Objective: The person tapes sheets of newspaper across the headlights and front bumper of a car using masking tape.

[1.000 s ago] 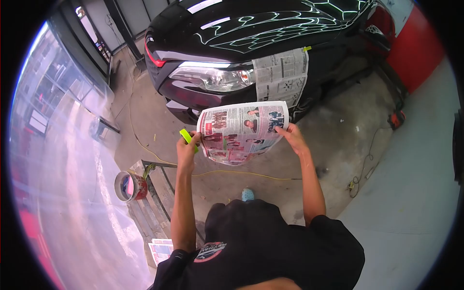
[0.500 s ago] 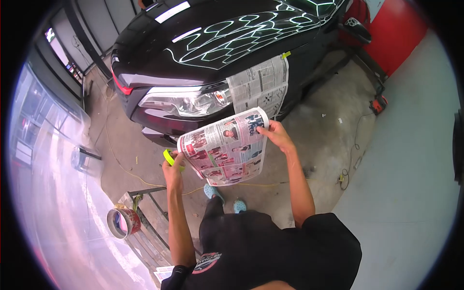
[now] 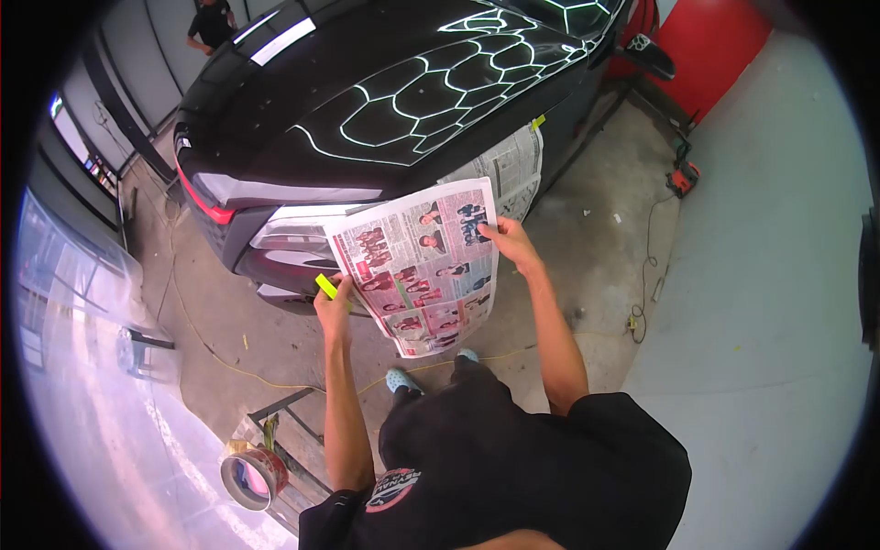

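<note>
Holds newspaper sheet [image 3: 417, 266] pinched at both side edges, spread between left grip [image 3: 333, 310] and right grip [image 3: 512, 246], with yellow-green tape [image 3: 326, 286] clasped in left grip.

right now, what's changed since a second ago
The held newspaper has moved toward the car, now overlapping its headlight in view. Another person has appeared upper left. Left hand and right hand keep their hold, the left also on the tape; the taped sheet on the car stayed put.

Left of me: red bucket [image 3: 278, 469] by slatted bench [image 3: 295, 500]. Yellow cord [image 3: 500, 355] across floor [image 3: 587, 266], orange power tool [image 3: 683, 179] to my right, person in black [image 3: 213, 25] far off.
</note>
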`<state>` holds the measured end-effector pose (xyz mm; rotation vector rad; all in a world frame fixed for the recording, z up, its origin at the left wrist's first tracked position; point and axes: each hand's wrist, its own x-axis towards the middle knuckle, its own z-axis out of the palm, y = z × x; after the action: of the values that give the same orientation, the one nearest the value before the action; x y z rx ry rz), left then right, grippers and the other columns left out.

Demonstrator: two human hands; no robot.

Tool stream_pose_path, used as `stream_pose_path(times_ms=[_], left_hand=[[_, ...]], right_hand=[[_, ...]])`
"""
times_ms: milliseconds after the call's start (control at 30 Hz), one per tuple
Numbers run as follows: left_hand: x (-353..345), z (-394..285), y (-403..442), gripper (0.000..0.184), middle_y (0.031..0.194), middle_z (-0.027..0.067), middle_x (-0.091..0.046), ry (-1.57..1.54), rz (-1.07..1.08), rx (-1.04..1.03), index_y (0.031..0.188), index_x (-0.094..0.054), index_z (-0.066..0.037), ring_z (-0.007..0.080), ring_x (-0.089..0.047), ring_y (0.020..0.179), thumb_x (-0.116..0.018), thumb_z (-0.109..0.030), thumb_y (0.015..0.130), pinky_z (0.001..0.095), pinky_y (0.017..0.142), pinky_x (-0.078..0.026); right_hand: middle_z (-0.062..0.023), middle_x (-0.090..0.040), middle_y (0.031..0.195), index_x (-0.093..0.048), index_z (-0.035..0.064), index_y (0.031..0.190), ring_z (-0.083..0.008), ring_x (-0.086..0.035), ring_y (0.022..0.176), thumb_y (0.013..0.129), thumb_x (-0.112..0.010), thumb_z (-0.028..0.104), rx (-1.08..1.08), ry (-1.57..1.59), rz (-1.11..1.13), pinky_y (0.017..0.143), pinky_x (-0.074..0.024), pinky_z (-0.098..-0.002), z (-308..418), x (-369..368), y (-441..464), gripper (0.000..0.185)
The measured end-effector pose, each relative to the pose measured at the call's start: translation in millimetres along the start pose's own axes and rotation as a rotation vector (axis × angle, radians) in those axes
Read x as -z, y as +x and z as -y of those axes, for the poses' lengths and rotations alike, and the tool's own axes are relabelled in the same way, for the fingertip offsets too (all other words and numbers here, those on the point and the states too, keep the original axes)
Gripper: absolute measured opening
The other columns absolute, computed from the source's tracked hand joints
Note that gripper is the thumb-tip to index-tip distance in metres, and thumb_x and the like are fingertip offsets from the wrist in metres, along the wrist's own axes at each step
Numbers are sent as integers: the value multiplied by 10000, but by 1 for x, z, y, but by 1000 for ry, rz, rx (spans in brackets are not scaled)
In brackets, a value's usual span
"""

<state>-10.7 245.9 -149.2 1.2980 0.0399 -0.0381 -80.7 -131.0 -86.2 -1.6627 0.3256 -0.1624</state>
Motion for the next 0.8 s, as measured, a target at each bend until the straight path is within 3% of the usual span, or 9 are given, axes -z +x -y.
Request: stream_pose_path(times_ms=[167, 367, 567, 700, 800], left_hand=[[0, 13, 9, 141, 835, -47, -631, 44, -28, 55, 1020, -716, -49, 46, -535, 705, -755, -165, 950, 236, 604, -398], [-13, 5, 0, 189, 857, -12, -628, 70, -74, 105, 1028, -694, -31, 81, -566, 742, -743, -201, 962, 258, 655, -443], [-11, 16, 10, 184, 899, -20, -654, 11, -117, -4, 1053, -685, -38, 72, -580, 757, -741, -192, 969, 260, 696, -453], [-14, 9, 3, 119, 903, -24, -646, -36, -163, 36, 1004, -695, -53, 77, -564, 812, -739, -154, 959, 268, 739, -423], [-15, 6, -4, 105, 881, -25, -634, -24, -158, 72, 1000, -687, -62, 73, -556, 773, -734, -144, 956, 262, 691, -428]], right_hand=[[-43, -742, 1088, -719, -13, 1222, -103, -641, 978, 1006, -693, 353, -68, -8, -124, 894, -489, -275, -13, -3, 17, 426], [-43, -730, 1057, -714, -42, 1223, -93, -612, 921, 1025, -651, 384, -50, 39, -123, 848, -476, -274, -3, -3, 20, 474], [-12, -727, 924, -752, -66, 1111, -72, -588, 813, 1018, -664, 356, -8, 76, -94, 739, -467, -268, 9, -4, 26, 442], [2, -705, 831, -764, -74, 1017, -64, -558, 737, 1000, -679, 305, 48, 83, -130, 669, -449, -270, 9, -8, 32, 389], [4, -691, 802, -757, -80, 968, -63, -544, 713, 988, -683, 270, 52, 23, -132, 650, -442, -274, 7, -6, 32, 358]])
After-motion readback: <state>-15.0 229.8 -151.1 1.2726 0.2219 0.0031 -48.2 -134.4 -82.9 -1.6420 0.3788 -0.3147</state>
